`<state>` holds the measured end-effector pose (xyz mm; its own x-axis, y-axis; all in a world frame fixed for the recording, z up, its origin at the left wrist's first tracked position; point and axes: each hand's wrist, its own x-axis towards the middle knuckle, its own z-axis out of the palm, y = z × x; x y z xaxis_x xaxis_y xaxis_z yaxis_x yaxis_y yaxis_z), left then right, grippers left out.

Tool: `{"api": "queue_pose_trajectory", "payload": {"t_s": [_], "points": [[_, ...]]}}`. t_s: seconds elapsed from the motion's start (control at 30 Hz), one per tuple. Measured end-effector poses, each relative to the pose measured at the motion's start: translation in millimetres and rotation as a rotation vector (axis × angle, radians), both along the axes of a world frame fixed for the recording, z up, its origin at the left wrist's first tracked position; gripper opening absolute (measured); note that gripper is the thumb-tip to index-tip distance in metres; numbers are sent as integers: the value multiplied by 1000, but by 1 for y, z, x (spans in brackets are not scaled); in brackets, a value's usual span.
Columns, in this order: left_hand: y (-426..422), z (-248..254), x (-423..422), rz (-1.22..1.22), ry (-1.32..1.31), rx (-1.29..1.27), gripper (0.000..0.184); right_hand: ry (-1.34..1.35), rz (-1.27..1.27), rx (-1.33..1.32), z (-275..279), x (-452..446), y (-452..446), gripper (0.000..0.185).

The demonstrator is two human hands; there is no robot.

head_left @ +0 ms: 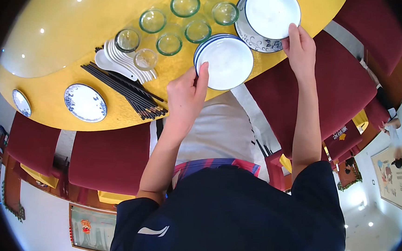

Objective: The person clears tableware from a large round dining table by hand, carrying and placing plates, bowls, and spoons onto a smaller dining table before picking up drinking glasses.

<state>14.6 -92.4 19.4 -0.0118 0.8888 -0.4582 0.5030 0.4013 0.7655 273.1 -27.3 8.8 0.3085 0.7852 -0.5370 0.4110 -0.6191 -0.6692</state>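
My left hand [186, 96] is closed on the near edge of a stack of white dishes [226, 64] with blue rims, thumb over the top one. Another white dish [272, 13] with a thin blue rim is pinched at its lower right edge by my right hand [301, 51]. Beneath that dish, partly covered, lies a larger blue-patterned plate [259, 42]. Whether the two touch I cannot tell. Several green-tinted drinking glasses [169, 44] stand left of the dishes. Close to my left hand lie a bundle of black chopsticks [128, 92] and nested white spoons [121, 61].
The round table has a yellow cloth [176, 72] and a shiny turntable [54, 26]. Two blue-patterned plates, one oval-looking [85, 102] and one smaller [21, 102], lie at the left edge. Dark red chairs [108, 158] line the table. Another person [394, 127] is far right.
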Motion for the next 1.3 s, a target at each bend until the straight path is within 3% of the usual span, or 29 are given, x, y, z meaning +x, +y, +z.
{"api": "queue_pose_trajectory", "payload": {"t_s": [0.2, 0.37, 0.53, 0.8, 0.9, 1.03, 1.1, 1.17, 1.2, 1.23, 1.3], "points": [[-1, 3, 1, -6, 69, 45, 33, 171, -44, -23, 49, -6, -35, 36], [-12, 19, -12, 44, 80, 64, 37, 327, 100, -54, 69, -37, -65, 29], [-54, 49, -54, 195, 89, -30, 41, 243, 297, -35, 56, -54, -73, 36], [-177, 101, -137, 398, 110, -77, 50, 34, 292, -30, 40, -64, -83, 42], [-247, 136, -165, 538, -20, 51, 53, -99, 312, -16, 23, -59, -84, 52], [-381, 160, -217, 842, -159, 60, 57, -497, 414, -155, 20, -60, -88, 78], [-461, 160, -246, 917, -174, 125, 58, -531, 323, -5, 12, -57, -111, 70], [-541, 157, -267, 998, -22, 98, 59, -413, 215, 142, 20, -80, -164, 70], [-581, 154, -279, 1042, -29, 144, 59, -462, 151, 487, -17, -87, -192, 70], [-622, 151, -294, 1064, 59, 118, 59, -360, 113, 164, 8, -126, -229, 73], [-682, 165, -324, 1158, 146, 87, 59, -420, 319, 86, -6, -171, -292, 75]]}}
